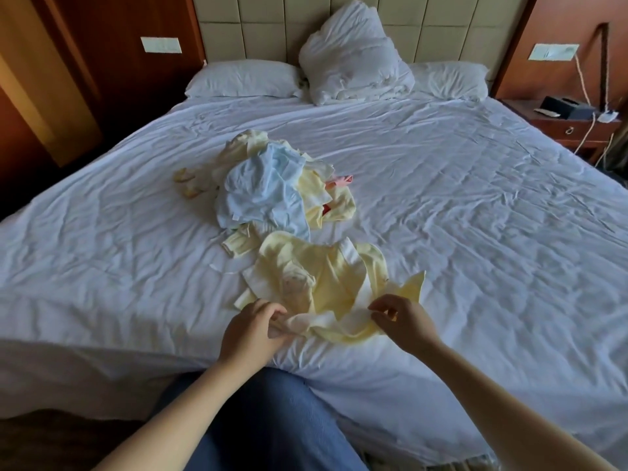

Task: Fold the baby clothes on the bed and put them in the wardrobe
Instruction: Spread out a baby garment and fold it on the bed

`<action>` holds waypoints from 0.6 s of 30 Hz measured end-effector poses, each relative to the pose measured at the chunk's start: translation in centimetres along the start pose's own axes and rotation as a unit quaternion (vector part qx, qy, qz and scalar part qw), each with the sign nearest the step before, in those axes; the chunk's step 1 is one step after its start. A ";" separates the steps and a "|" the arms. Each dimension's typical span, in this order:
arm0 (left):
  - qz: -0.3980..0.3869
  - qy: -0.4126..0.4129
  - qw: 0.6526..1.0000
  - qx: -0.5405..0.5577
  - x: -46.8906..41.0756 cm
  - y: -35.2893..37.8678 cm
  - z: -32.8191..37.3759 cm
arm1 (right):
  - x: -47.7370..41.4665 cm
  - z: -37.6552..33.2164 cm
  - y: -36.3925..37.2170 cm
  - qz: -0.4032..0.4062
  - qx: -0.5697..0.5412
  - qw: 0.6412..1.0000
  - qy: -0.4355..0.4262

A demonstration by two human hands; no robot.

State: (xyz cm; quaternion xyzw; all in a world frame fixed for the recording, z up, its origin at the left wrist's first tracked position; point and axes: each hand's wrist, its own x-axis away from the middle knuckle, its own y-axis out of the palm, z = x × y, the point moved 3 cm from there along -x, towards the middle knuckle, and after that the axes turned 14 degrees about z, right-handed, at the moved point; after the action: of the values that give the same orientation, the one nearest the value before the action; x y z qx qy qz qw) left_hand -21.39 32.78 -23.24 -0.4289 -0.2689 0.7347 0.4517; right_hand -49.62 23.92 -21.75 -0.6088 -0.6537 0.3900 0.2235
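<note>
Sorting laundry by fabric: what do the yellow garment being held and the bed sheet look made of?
The yellow garment looks like thin, soft knit cotton, matte: it drapes limply and bunches where the left hand and right hand pinch it. The bed sheet looks like woven cotton or a blend, matte white, holding fine sharp creases.

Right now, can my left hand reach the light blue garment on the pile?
Probably yes: the blue garment lies uncovered atop the pile beyond the left hand, though that hand pinches the yellow garment.
</note>
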 end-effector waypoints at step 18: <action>-0.014 -0.152 0.972 0.180 -6.4 -1.2 1.5 | -3.7 -1.6 -3.3 0.102 0.091 0.989 0.060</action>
State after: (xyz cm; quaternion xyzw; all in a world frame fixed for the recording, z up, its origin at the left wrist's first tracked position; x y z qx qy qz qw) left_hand -20.74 27.58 -19.09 -0.2197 -0.2039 0.8210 0.4859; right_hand -49.89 20.82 -17.52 -0.6713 -0.5355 0.4319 0.2759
